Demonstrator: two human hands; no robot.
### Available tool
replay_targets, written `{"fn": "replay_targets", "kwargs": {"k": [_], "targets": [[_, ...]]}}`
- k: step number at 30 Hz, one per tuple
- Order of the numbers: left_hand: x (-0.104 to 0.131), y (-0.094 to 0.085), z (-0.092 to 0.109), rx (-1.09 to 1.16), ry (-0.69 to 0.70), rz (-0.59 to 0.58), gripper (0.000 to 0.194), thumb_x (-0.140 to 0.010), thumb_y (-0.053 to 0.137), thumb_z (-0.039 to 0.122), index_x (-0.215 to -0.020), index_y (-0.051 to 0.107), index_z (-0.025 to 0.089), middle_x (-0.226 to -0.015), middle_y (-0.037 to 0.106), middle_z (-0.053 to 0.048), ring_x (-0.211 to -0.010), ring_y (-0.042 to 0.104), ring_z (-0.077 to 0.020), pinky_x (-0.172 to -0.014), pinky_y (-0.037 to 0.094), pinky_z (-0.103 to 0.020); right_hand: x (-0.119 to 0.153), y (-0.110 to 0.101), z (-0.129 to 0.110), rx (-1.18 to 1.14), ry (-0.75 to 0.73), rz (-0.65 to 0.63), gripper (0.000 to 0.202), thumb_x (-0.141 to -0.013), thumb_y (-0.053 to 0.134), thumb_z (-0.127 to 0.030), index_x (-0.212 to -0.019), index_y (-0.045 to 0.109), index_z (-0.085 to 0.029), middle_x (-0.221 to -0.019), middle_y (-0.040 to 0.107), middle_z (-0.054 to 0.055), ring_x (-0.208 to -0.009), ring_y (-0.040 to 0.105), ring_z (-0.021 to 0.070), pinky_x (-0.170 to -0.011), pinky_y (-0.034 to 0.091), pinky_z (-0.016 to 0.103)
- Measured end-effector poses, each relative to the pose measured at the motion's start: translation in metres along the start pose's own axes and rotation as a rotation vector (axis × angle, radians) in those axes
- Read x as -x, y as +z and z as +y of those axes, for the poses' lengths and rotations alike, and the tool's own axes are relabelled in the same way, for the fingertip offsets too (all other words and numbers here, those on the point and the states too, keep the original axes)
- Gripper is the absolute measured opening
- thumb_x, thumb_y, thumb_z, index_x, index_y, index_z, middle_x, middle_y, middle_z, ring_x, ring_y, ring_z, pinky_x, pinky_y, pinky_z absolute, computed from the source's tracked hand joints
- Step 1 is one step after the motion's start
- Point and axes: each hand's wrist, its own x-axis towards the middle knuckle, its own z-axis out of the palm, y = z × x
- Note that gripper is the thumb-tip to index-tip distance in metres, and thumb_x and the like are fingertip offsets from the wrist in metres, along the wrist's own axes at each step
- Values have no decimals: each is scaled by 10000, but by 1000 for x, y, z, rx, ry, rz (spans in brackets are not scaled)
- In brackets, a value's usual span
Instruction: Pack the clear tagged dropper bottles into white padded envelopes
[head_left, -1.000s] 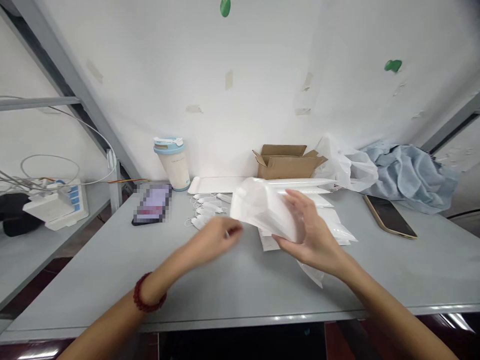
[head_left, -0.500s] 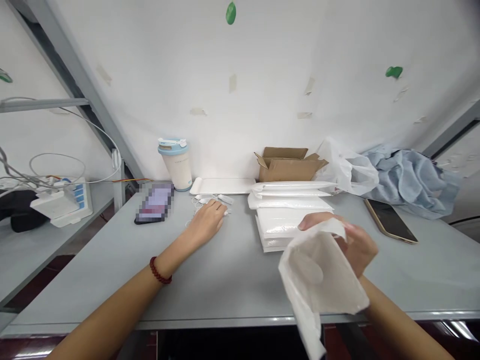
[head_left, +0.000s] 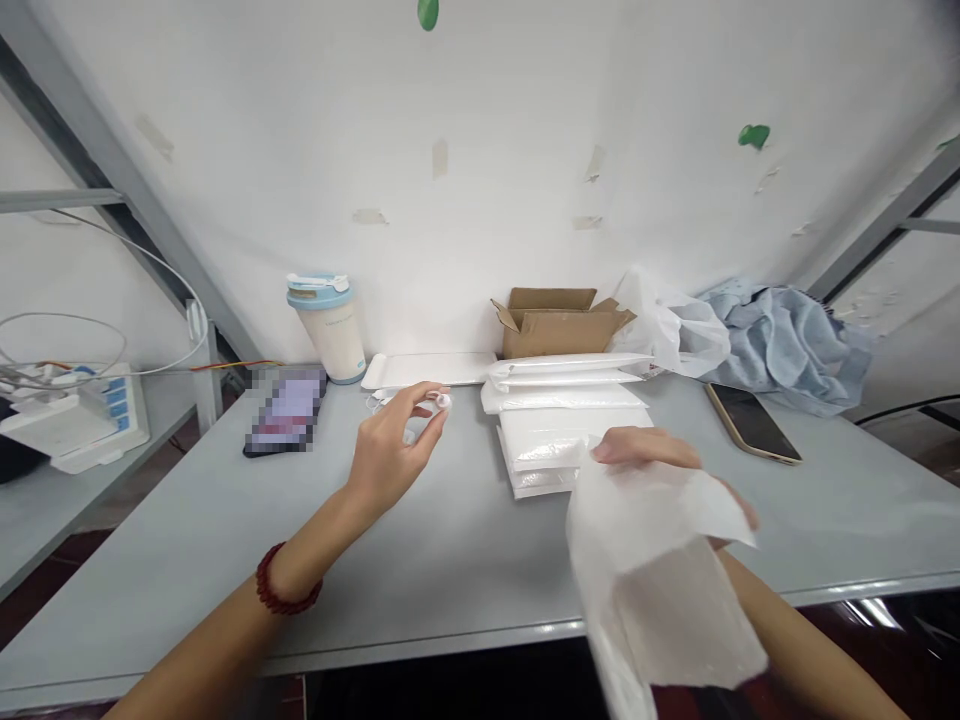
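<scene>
My left hand [head_left: 390, 445] is raised over the grey table, thumb and fingertips pinched on a small white earphone [head_left: 443, 401]. Behind its fingers, part of a white cord [head_left: 377, 399] shows near the tabletop; the rest is hidden. My right hand [head_left: 660, 455] grips an opened white padded mailer [head_left: 675, 580] by its upper edge. The mailer hangs over the table's front edge, its mouth partly visible and its inside greyish. Just left of that hand lies a stack of white padded mailers [head_left: 574, 430].
Along the wall stand a blue-lidded cup [head_left: 330, 330], a white tray [head_left: 427, 370], an open cardboard box [head_left: 566, 330], a white plastic bag [head_left: 679, 325] and a light blue cloth [head_left: 787, 345]. Phones lie at left [head_left: 289, 410] and right [head_left: 754, 423]. A power strip [head_left: 105, 420] sits far left.
My left hand has lifted from the tabletop with the earphone pinched in it. My right hand has tilted the mailer and brought it slightly lower. The view has shifted a little to the right.
</scene>
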Motion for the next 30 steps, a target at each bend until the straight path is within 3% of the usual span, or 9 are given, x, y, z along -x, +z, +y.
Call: {"fn": "replay_targets", "kwargs": {"k": [1,2,5,9,14,16,20,23,30], "targets": [[0,-1,3,88,-36,10,220,-820,600,206,-1039,572,203,-1010,684,-36,-789,669,-142,-613,512,-230,-5,5,-4,-49,-119,117,296,-874,407,-408,-1169,407,-385,-881,611,42,-727,597,260,-621,466,438],[0,-2,6,193,-76,24,248,-805,622,204,-1047,567,201,-1007,682,-41,-833,669,-154,-673,533,-251,-11,7,-6,-79,-222,126,327,-869,414,-382,-1195,416,-359,-903,605,50,-727,591,248,-610,469,423],[-2,-10,16,502,-175,114,356,-743,695,183,-1068,549,197,-947,686,-40,-906,658,-176,-749,556,-284,-28,9,-9,-87,-418,-118,554,-816,475,-341,-1343,328,-248,-961,567,91,-805,577,250,-623,496,410],[-7,-20,23,648,-208,341,331,-727,712,164,-1019,561,204,-864,665,-19,-861,666,-181,-689,568,-282,-34,10,-4,66,-226,-366,709,-726,594,-210,-1367,293,-197,-1141,506,144,-999,533,277,-761,517,432],[-9,-21,19,653,-215,480,333,-724,721,203,-1009,550,204,-809,618,-8,-901,659,-210,-637,567,-278,-29,18,2,89,12,-469,675,-742,616,-209,-1344,312,-234,-1193,496,117,-1085,494,270,-868,498,439],[-7,-18,20,652,-246,421,328,-737,711,233,-1019,546,211,-831,620,-7,-916,653,-206,-667,566,-283,-29,20,1,72,40,-498,671,-739,617,-211,-1337,314,-244,-1204,484,112,-1093,488,269,-880,491,445],[2,-9,25,519,-386,156,185,-830,606,329,-957,603,194,-918,659,-29,-880,641,-179,-772,540,-311,-29,22,-4,22,60,-503,668,-735,611,-203,-1330,313,-256,-1198,472,108,-1093,488,267,-881,489,447],[8,-2,24,323,-363,-3,199,-846,571,375,-869,674,206,-965,671,-42,-975,594,-210,-875,492,-364,-28,23,-6,9,67,-483,631,-744,593,-193,-1315,333,-259,-1179,478,105,-1082,496,269,-869,495,446],[17,5,14,-38,-236,-298,444,-939,364,411,-738,709,217,-1415,417,-40,-1352,198,-291,-1094,227,-528,-23,28,-6,-1,63,-513,607,-756,580,-167,-1312,347,-234,-1178,473,127,-1053,509,267,-832,517,434]]}}
